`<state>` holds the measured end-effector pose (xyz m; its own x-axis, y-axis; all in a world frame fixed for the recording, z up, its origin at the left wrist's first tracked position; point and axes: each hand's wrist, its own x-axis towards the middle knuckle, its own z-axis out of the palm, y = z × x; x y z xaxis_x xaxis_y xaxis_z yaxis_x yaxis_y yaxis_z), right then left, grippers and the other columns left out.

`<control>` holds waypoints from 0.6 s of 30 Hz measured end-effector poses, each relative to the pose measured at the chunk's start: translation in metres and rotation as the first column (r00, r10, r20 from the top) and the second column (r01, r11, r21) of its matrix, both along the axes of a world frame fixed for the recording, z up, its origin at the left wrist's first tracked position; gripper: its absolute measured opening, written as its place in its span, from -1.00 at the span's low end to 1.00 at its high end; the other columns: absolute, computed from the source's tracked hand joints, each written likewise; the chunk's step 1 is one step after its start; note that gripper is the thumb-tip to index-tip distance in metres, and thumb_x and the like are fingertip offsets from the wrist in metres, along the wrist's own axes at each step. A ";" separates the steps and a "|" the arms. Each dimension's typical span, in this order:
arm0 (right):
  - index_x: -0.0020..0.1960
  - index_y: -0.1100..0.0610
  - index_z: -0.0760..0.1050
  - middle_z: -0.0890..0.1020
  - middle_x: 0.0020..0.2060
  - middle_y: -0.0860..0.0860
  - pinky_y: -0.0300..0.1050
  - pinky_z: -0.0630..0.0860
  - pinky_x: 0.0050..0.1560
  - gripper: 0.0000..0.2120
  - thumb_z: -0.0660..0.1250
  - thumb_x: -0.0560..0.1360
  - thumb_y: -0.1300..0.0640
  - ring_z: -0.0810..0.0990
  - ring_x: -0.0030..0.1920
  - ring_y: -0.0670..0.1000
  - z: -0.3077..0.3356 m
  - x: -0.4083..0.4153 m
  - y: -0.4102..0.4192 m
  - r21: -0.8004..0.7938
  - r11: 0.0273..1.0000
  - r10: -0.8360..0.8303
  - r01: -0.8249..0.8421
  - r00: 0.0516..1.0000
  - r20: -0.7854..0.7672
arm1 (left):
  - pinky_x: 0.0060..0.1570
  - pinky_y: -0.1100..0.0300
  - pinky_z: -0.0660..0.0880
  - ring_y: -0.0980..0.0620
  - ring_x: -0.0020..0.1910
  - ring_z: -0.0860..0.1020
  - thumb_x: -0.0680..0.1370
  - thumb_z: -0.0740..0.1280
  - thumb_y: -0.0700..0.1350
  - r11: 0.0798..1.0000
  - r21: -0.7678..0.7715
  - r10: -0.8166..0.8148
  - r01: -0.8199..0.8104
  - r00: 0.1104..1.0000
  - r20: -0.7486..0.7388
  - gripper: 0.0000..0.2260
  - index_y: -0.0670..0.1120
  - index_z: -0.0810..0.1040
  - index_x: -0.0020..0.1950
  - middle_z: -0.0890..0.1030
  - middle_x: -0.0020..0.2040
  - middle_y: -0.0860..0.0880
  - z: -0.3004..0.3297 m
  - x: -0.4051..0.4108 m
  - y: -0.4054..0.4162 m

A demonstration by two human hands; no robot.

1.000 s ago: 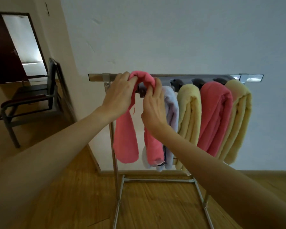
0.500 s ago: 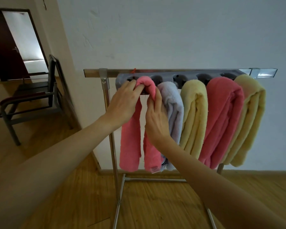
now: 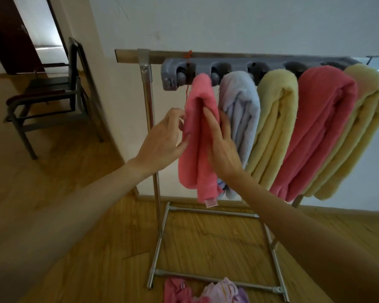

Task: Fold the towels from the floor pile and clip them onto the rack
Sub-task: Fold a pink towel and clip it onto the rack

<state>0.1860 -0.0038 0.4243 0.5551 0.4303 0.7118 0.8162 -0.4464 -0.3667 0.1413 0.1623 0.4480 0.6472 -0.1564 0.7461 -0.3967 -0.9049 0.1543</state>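
Note:
A folded pink towel [image 3: 197, 136] hangs from the leftmost slot of the grey clip bar [image 3: 173, 72] on the metal rack [image 3: 146, 97]. My left hand [image 3: 162, 138] touches the towel's left edge with loosely bent fingers. On the other side, my right hand [image 3: 224, 147] lies against the towel with straight fingers. To the right hang a lilac towel [image 3: 239, 110], a yellow towel [image 3: 276, 119], another pink towel [image 3: 319, 127] and a second yellow towel [image 3: 361, 132]. The floor pile [image 3: 208, 290] of pink and lilac cloth lies at the rack's base.
A dark metal chair [image 3: 53, 95] stands on the wooden floor at the left, by a wall corner and a doorway [image 3: 20, 36]. The rack's base rails [image 3: 214, 278] stretch across the floor towards me. A white wall is behind the rack.
Both hands slid down from the top of the pink towel at the clip to its middle. The towel now hangs by itself. The view tilted down, showing the floor pile.

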 end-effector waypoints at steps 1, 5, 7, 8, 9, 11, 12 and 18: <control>0.51 -0.14 -0.12 0.00 0.51 0.07 -0.02 0.23 0.42 -0.40 0.09 0.61 0.20 0.02 0.52 0.07 -0.006 -0.002 0.000 0.028 1.000 0.011 -0.011 1.000 0.000 | -0.20 0.30 0.49 0.20 -0.17 0.43 0.51 0.38 -0.14 0.996 -0.086 0.009 -0.011 1.000 -0.025 -0.64 -0.11 0.28 0.20 0.48 0.03 -0.02 -0.014 -0.003 0.000; 0.52 -0.06 -0.15 0.10 0.51 0.08 -0.43 0.36 0.19 -0.36 0.15 0.61 0.22 0.30 0.43 0.06 -0.030 -0.004 0.003 0.161 0.986 -0.025 0.039 0.996 -0.087 | -0.08 0.16 0.51 0.09 -0.04 0.48 0.43 0.45 -0.08 0.958 -0.263 0.058 -0.117 0.973 -0.223 -0.51 -0.14 0.30 0.25 0.46 0.10 0.00 -0.063 0.002 0.003; 0.54 0.05 -0.15 0.10 0.52 0.03 -0.60 0.35 -0.01 -0.32 0.18 0.58 0.21 0.44 0.32 0.03 -0.044 -0.006 0.003 0.165 0.984 -0.034 0.066 0.981 -0.192 | -0.05 0.16 0.49 0.07 0.01 0.49 0.41 0.47 -0.01 0.932 -0.321 0.058 -0.167 0.944 -0.325 -0.44 -0.13 0.33 0.30 0.49 0.13 0.00 -0.085 0.011 0.005; 0.55 0.08 -0.13 0.13 0.52 0.02 -0.61 0.35 -0.07 -0.33 0.19 0.58 0.19 0.48 0.26 0.01 -0.052 -0.006 0.001 0.160 0.984 -0.043 0.082 0.972 -0.231 | -0.05 0.17 0.48 0.07 0.02 0.50 0.40 0.47 0.03 0.911 -0.367 0.041 -0.187 0.928 -0.371 -0.43 -0.11 0.35 0.31 0.51 0.12 0.01 -0.095 0.015 0.004; 0.55 0.11 -0.09 0.18 0.51 0.02 -0.58 0.35 -0.07 -0.35 0.19 0.58 0.18 0.49 0.22 -0.02 -0.060 -0.008 -0.001 0.150 0.984 -0.055 0.097 0.964 -0.260 | -0.05 0.19 0.48 0.08 0.01 0.51 0.40 0.48 0.04 0.886 -0.414 0.021 -0.207 0.911 -0.411 -0.45 -0.09 0.38 0.30 0.54 0.10 0.02 -0.105 0.018 0.003; 0.52 0.18 0.07 0.33 0.44 0.08 -0.43 0.35 0.00 -0.43 0.21 0.58 0.19 0.47 0.15 -0.04 -0.071 -0.011 -0.002 0.139 0.982 -0.088 0.131 0.956 -0.279 | -0.11 0.28 0.45 0.13 -0.08 0.52 0.43 0.47 -0.02 0.838 -0.490 -0.018 -0.241 0.885 -0.466 -0.60 -0.10 0.48 0.20 0.58 -0.02 0.05 -0.122 0.022 0.001; 0.46 0.22 0.19 0.43 0.35 0.13 -0.35 0.37 0.00 -0.51 0.23 0.57 0.21 0.46 0.11 -0.05 -0.076 -0.012 -0.003 0.137 0.980 -0.103 0.144 0.957 -0.272 | -0.16 0.29 0.44 0.14 -0.15 0.51 0.45 0.46 -0.07 0.816 -0.518 -0.027 -0.257 0.878 -0.478 -0.71 -0.13 0.52 0.11 0.58 -0.09 0.05 -0.130 0.022 -0.001; -0.15 0.15 0.28 0.30 -0.47 -0.15 -0.43 0.26 -0.44 -0.83 0.29 0.48 0.29 0.39 -0.45 -0.23 -0.103 -0.020 0.007 0.206 0.953 -0.156 0.222 0.942 -0.296 | -0.35 0.34 0.40 0.08 -0.33 0.49 0.49 0.37 -0.20 0.699 -0.618 0.111 -0.360 0.908 -0.404 -0.93 -0.14 0.50 -0.15 0.53 -0.30 0.03 -0.159 0.013 0.008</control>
<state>0.1656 0.0036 0.3209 0.7965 0.1386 0.5885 0.5785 -0.4576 -0.6752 0.1540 0.1701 0.2885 0.8036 0.4895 0.3386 -0.0013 -0.5674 0.8234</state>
